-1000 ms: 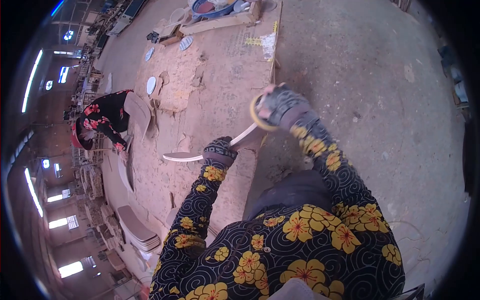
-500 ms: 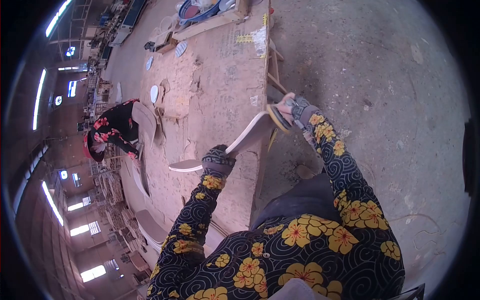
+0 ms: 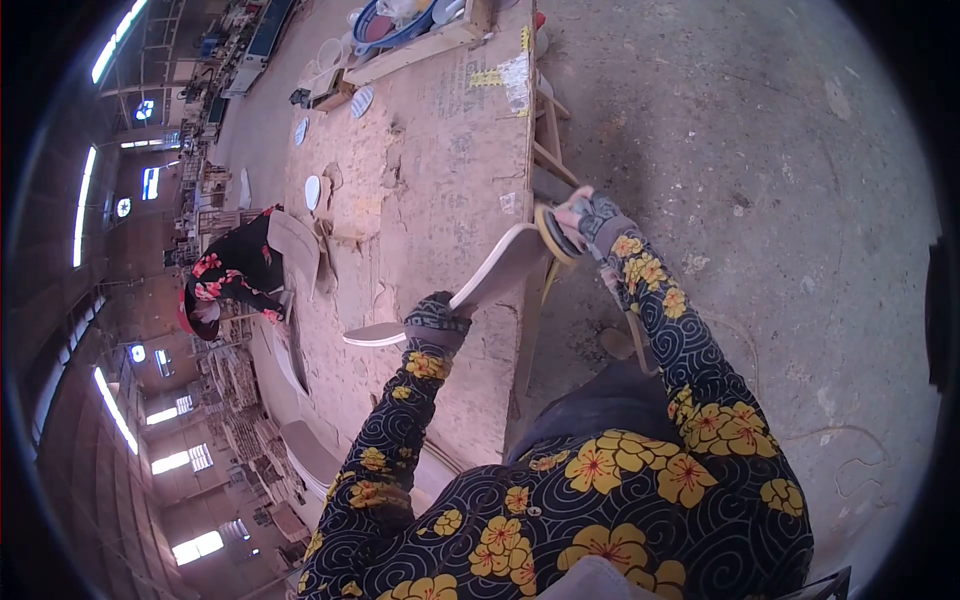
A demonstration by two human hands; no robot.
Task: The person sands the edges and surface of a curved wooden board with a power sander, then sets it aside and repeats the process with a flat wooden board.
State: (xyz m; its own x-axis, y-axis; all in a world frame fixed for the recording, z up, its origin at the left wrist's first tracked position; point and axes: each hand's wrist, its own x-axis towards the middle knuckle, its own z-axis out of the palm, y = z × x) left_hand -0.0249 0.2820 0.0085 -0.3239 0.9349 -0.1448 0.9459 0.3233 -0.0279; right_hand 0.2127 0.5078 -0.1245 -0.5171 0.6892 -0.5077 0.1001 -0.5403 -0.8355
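Note:
A curved plywood panel (image 3: pixel 506 276) with a pale edge reaches over the front edge of the wooden table (image 3: pixel 440 170). My left hand (image 3: pixel 436 318), in a dark patterned glove, is closed around the panel's middle. My gloved right hand (image 3: pixel 592 218) grips a round disc sander (image 3: pixel 554 238) with a yellowish rim. The sander's pad is against or very near the panel's far end, beyond the table edge. My fingers hide most of the sander's body. A hose (image 3: pixel 640 340) hangs below my right wrist.
Across the table a co-worker (image 3: pixel 235 270) bends over another curved panel (image 3: pixel 293 245). Several sanding discs (image 3: pixel 312 192) lie on the tabletop. A blue basin (image 3: pixel 395 30) stands at the far end behind a wooden rail (image 3: pixel 415 55). More curved panels (image 3: pixel 308 450) are at the left.
My hands, the panel and the sander stay almost in place. The view shifts slightly, and the hose below my right wrist shows more. The co-worker's posture changes little.

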